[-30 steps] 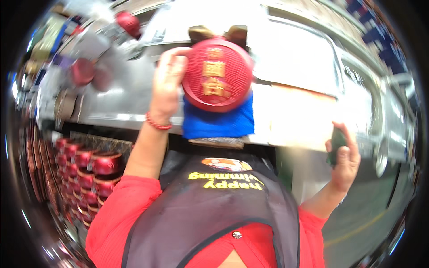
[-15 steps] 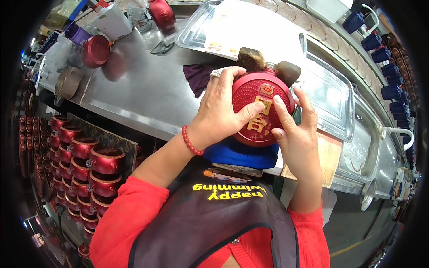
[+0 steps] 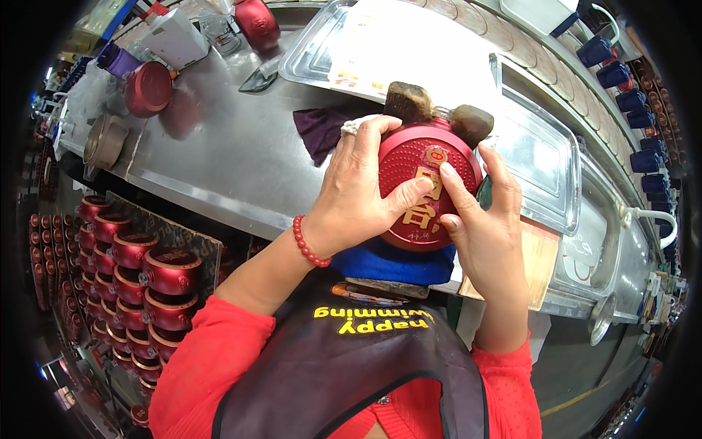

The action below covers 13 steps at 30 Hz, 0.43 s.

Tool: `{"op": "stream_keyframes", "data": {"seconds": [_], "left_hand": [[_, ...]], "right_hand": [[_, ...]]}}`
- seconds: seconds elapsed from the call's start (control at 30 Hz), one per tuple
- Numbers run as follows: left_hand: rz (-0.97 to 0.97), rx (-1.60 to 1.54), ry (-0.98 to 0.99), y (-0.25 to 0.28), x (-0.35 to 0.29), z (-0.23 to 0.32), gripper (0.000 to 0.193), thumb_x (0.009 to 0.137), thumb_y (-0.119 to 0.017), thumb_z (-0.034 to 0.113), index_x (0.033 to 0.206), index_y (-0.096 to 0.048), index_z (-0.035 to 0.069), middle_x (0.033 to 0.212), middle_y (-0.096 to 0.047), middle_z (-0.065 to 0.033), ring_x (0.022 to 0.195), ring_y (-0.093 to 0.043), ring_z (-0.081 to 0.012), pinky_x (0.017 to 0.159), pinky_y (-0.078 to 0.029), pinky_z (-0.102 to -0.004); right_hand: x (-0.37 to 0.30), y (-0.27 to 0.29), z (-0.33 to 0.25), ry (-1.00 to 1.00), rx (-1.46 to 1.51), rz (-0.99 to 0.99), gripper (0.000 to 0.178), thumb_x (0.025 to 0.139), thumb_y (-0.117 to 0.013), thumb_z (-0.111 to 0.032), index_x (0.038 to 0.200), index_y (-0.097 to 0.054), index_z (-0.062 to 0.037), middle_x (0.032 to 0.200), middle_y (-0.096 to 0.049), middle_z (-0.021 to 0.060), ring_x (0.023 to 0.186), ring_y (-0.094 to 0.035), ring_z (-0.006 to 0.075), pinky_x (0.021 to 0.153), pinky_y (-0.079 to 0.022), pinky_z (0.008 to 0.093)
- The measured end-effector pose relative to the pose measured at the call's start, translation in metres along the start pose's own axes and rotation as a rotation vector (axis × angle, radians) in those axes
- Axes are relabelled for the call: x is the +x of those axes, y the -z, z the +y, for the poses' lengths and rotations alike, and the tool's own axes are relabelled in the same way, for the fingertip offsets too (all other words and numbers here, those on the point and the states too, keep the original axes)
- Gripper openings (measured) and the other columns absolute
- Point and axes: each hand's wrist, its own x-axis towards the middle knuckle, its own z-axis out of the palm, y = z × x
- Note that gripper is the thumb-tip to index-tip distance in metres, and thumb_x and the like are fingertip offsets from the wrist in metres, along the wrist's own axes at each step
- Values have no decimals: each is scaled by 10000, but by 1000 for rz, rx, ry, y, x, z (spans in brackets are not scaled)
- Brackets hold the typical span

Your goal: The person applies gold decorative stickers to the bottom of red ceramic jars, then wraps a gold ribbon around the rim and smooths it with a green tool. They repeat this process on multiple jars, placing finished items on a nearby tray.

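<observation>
A round, flat red bottle (image 3: 402, 150) with raised dots lies face up in front of me, its threaded neck pointing away. Gold raised characters (image 3: 418, 217) run down its face below a small round emblem (image 3: 436, 155). My left hand (image 3: 358, 183) wraps the left rim, its thumb pressing on the upper gold character. Around the right side curls my right hand (image 3: 490, 219); its index fingertip touches the face just below the emblem, and the thumb rests lower down. Two dark worn blocks (image 3: 409, 102) flank the neck. Under the near rim is a blue pad (image 3: 402, 262).
A purple cloth (image 3: 316, 135) lies left of the bottle on the steel table (image 3: 227, 139). Beyond are a clear tray with a white sheet (image 3: 417, 44) and, rightward, another clear tray (image 3: 545, 157). Red bottles stand at the far left; stacked red containers (image 3: 172, 274) fill the lower left.
The bottle's face has shifted slightly toward me. My left thumb moved with it, while my right index fingertip slid a little left. Both hands stay on the bottle.
</observation>
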Motion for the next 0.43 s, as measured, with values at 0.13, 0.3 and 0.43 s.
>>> {"op": "stream_keyframes", "data": {"seconds": [0.13, 0.3, 0.43], "left_hand": [[19, 11, -24, -3, 0, 1, 739, 828, -830, 389, 1339, -458, 8, 1262, -561, -219, 1160, -561, -396, 991, -451, -484], [22, 33, -46, -4, -1, -1, 744, 820, -835, 384, 1342, -457, 12, 1268, -558, -219, 1159, -560, -397, 993, -449, -487], [21, 32, -52, -4, -1, 0, 762, 815, -841, 393, 1349, -453, 13, 1274, -557, -218, 1169, -556, -394, 996, -449, -487]], "right_hand": [[2, 1, 1, 16, 2, 16, 584, 806, -789, -128, 1375, -672, -185, 1541, -418, 198, 1332, -465, 406, 1125, -401, 497], [2, -2, 2, 12, 4, 20, 584, 810, -786, -122, 1378, -669, -183, 1535, -427, 193, 1325, -471, 403, 1119, -407, 500], [1, -3, 5, 18, 24, 28, 578, 821, -781, -116, 1384, -665, -177, 1539, -424, 187, 1331, -468, 397, 1118, -408, 504]]}}
